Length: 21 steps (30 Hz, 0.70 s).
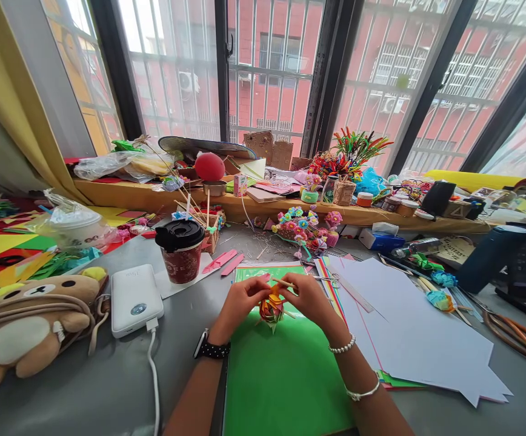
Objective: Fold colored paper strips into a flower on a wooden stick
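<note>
Over a green sheet [285, 375] on the desk, both hands meet at a small folded-paper flower [272, 310] with orange, red and pale green petals. My left hand [241, 303] pinches the flower's orange upper petals from the left, thumb and forefinger pressed together. From the right, my right hand [311, 300] is closed in a pinch on a thin pale stick [283, 283] just above the flower. Another pale stick end shows at the flower's right side. Fingers partly hide the flower's top.
Left of the hands stand a lidded paper cup [181, 257], a white power bank [136, 300] with a cable, and a plush bear [31, 327]. White paper [417, 315], a ruler [358, 295] and scissors [331, 278] lie right. Paper flowers [297, 227] stand behind, below a crowded windowsill.
</note>
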{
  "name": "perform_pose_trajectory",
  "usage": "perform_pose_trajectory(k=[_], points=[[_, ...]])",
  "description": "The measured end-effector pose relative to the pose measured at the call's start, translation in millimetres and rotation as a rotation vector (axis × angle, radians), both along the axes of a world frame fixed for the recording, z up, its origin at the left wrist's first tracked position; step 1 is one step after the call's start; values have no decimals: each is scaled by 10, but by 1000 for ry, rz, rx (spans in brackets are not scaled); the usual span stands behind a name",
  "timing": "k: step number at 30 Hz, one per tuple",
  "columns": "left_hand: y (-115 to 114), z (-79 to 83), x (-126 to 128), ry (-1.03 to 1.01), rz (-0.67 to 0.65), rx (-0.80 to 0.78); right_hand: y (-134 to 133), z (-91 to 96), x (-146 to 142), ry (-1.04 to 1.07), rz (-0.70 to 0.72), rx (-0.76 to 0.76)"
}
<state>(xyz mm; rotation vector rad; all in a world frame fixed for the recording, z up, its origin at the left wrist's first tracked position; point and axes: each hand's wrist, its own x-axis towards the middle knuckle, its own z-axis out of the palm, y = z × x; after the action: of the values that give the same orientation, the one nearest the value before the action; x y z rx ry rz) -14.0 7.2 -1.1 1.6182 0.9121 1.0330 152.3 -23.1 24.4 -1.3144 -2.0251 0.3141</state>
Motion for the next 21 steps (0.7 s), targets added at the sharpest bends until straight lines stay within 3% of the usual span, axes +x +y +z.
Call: perform_pose_trajectory(k=[10, 16, 21], points=[[-11, -5, 20, -72, 57, 21, 58, -65, 67, 88, 68, -82], [6, -12, -3, -139, -71, -46, 27, -19, 31, 56, 30, -49], [4, -14, -2, -160, -98, -93, 2, 5, -6, 19, 0, -35]])
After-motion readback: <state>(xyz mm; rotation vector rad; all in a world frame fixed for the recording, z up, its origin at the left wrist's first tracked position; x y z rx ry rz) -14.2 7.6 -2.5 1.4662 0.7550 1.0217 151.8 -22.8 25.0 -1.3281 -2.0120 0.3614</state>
